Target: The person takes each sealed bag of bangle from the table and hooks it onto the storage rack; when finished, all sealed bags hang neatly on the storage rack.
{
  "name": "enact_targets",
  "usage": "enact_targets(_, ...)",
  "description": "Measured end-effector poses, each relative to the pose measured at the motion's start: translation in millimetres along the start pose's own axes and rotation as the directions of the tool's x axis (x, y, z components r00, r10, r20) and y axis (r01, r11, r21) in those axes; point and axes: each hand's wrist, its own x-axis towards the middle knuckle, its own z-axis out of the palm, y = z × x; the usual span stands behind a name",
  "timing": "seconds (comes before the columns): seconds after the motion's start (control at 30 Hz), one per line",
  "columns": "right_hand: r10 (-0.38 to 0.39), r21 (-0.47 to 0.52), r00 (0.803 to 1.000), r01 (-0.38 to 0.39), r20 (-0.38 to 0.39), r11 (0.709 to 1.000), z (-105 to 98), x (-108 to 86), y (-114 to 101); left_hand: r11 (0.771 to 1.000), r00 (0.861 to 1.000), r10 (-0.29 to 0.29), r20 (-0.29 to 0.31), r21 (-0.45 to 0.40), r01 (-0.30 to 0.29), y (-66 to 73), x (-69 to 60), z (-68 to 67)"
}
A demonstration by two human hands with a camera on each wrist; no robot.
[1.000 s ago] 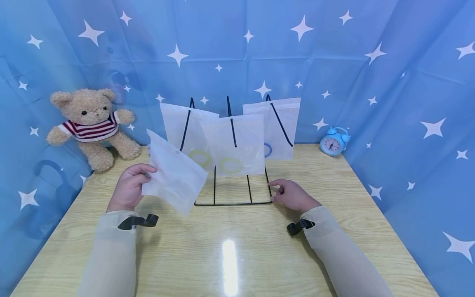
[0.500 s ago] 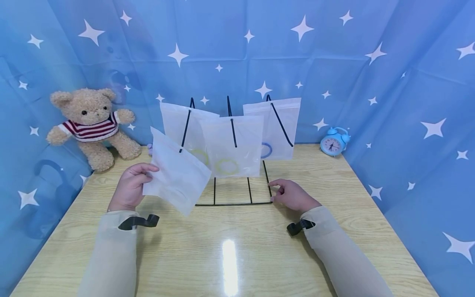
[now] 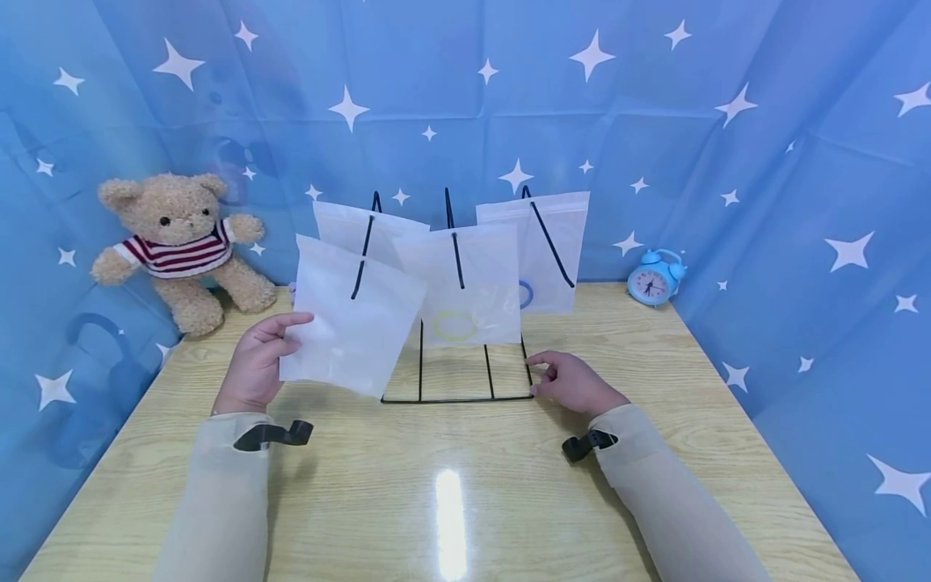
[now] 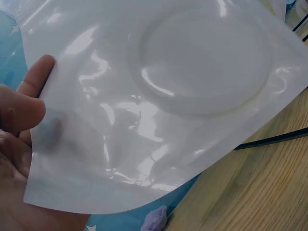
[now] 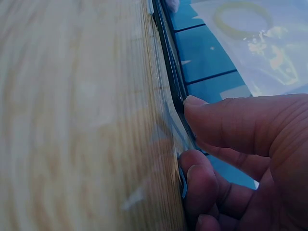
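Note:
My left hand (image 3: 258, 356) pinches the left edge of a whitish translucent zip bag (image 3: 349, 323), thumb on the near face. The left prong's tip pokes out in front of this bag, below its top edge. A ring shape shows faintly through the bag (image 4: 202, 62) in the left wrist view. Behind it, another zip bag (image 3: 342, 217) hangs on the same prong of the black wire rack (image 3: 458, 400). At the rack's front right corner, my right hand (image 3: 570, 381) grips the base wire between thumb and curled fingers, also seen in the right wrist view.
A bag with a yellow ring (image 3: 480, 291) hangs on the middle prong. On the right prong is a bag with a blue ring (image 3: 563, 234). A teddy bear (image 3: 182, 242) sits back left; a blue alarm clock (image 3: 652, 283) stands back right.
My left hand's bag has swung up and rightward and turned flatter, and the left prong's tip now shows in front of it. The middle bag sways slightly. My right hand stays still.

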Motion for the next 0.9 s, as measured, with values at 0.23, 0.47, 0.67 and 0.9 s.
enact_targets(0.23,0.007,0.002,1.0,-0.007,0.001,1.0,0,-1.3,-1,1.0,0.999,0.017,0.048,0.016,-0.018,1.7,1.1,3.7)
enact_targets(0.47,0.012,0.001,1.0,-0.012,-0.005,1.0,1,-1.9,-2,1.0,0.995,0.03,0.1,0.003,-0.03,2.5,2.8,7.7)
enact_targets(0.67,-0.004,-0.012,1.0,0.004,-0.007,1.0,1,-0.5,0,0.998,0.99,0.024,0.136,0.052,-0.031,2.0,4.9,13.0)
enact_targets(0.9,0.0,-0.019,1.0,0.0,0.001,1.0,2,1.1,-2,0.983,0.997,-0.019,0.079,0.182,0.004,-1.0,3.4,9.3)
